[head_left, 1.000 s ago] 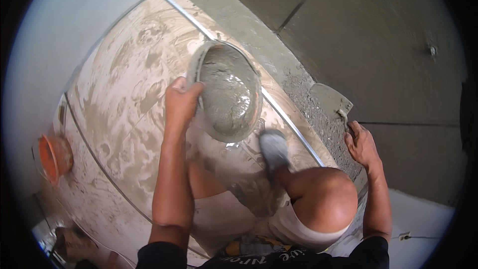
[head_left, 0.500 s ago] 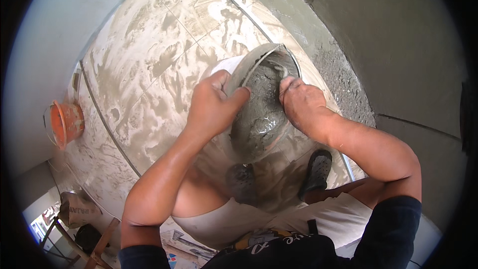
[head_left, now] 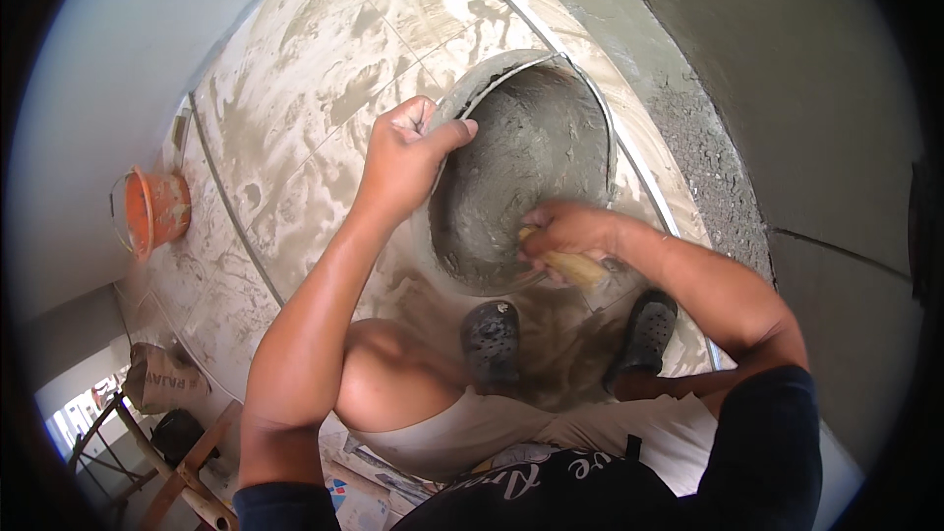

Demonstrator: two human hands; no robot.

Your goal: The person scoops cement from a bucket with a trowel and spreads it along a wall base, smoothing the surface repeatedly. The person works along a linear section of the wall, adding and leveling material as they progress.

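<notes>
A mortar-caked bucket (head_left: 611,152) sits tilted on the floor between my knees, with its mouth toward me. Grey wet mortar (head_left: 526,162) coats its inside, and a thin wire handle lies along the rim. My left hand (head_left: 405,159) is closed on the rim at the left side, thumb over the edge. At the near right part of the mouth, my right hand (head_left: 570,233) is wrapped around the yellowish wooden handle of a trowel (head_left: 578,268). The trowel's blade is hidden by the hand and the mortar.
An orange bucket (head_left: 167,208) stands by the left wall. Mortar-smeared tiles (head_left: 315,88) cover the floor, and a long straight strip (head_left: 511,0) runs along the right. Beyond it rises a grey plastered wall (head_left: 787,118). A brown sack (head_left: 167,379) and wooden pieces (head_left: 187,477) lie lower left.
My right hand has moved with the trowel from the far right of the bucket's mouth to its near edge. The bucket's mouth now faces me more fully. My left hand keeps its hold on the rim.
</notes>
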